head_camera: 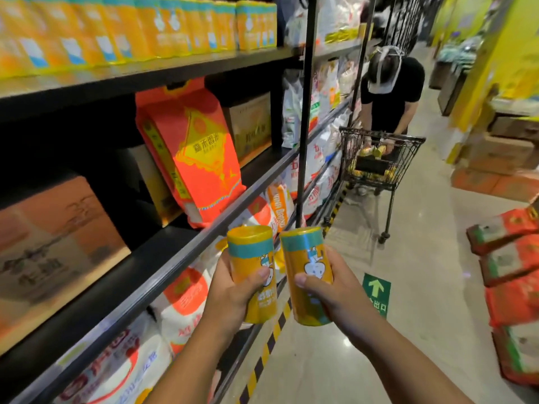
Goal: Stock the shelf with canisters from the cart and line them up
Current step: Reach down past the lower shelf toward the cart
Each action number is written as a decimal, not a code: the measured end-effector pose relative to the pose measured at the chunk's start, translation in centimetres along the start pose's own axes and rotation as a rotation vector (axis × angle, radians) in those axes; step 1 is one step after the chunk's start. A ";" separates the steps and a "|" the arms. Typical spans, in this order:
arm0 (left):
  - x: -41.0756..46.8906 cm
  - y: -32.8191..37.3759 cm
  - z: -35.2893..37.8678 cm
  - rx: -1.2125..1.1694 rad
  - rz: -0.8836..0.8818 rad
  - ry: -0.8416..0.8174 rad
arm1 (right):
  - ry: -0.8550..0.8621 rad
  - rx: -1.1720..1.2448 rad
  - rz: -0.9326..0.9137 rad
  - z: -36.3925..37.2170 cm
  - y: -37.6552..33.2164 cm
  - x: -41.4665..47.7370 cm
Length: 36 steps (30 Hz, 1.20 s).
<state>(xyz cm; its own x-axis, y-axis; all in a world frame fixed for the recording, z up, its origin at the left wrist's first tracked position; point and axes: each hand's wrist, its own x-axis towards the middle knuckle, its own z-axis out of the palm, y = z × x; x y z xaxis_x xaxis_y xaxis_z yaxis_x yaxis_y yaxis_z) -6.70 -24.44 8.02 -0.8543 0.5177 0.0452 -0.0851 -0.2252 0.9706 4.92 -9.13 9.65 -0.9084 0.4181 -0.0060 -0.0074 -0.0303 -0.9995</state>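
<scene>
The left hand (230, 290) grips 1 yellow, teal-banded left canister (251, 258) upright, fingers wrapped round its lower half. The right hand (329, 290) grips the matching right canister (306, 266) just beside it. Both are held in front of the dark shelf (175, 68), whose top level carries a row of canisters (163, 27). Down the aisle, another person (390, 91) bends over a wire cart (379, 158).
</scene>
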 end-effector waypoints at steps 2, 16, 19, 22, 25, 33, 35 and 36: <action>2.6 0.0 1.7 0.006 0.018 -0.004 | -0.048 0.009 -0.032 -2.0 -1.1 2.9; 18.9 7.7 13.5 0.126 0.290 0.232 | -0.277 -0.017 -0.265 -15.8 -10.7 23.0; 21.8 9.8 14.7 0.161 0.323 0.258 | -0.299 -0.012 -0.309 -16.7 -12.8 26.6; 25.2 12.2 15.3 0.203 0.359 0.292 | -0.307 -0.007 -0.370 -16.9 -15.0 30.2; 28.8 14.9 15.3 0.273 0.399 0.324 | -0.318 -0.005 -0.402 -16.6 -17.2 33.6; 36.7 22.4 14.1 0.457 0.501 0.365 | -0.221 0.015 -0.480 -14.4 -23.1 41.0; 38.7 24.0 13.3 0.500 0.536 0.412 | -0.244 -0.041 -0.495 -13.7 -24.8 42.8; 39.6 24.5 12.8 0.523 0.540 0.437 | -0.254 -0.067 -0.504 -13.4 -25.4 43.5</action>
<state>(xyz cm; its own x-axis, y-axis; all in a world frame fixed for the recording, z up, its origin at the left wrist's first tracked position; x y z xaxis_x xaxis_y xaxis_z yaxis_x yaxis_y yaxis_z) -36.11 1.08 36.62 -0.8390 0.0623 0.5405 0.5440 0.1150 0.8312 -28.83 22.01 34.34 -0.8716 0.1338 0.4716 -0.4470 0.1779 -0.8767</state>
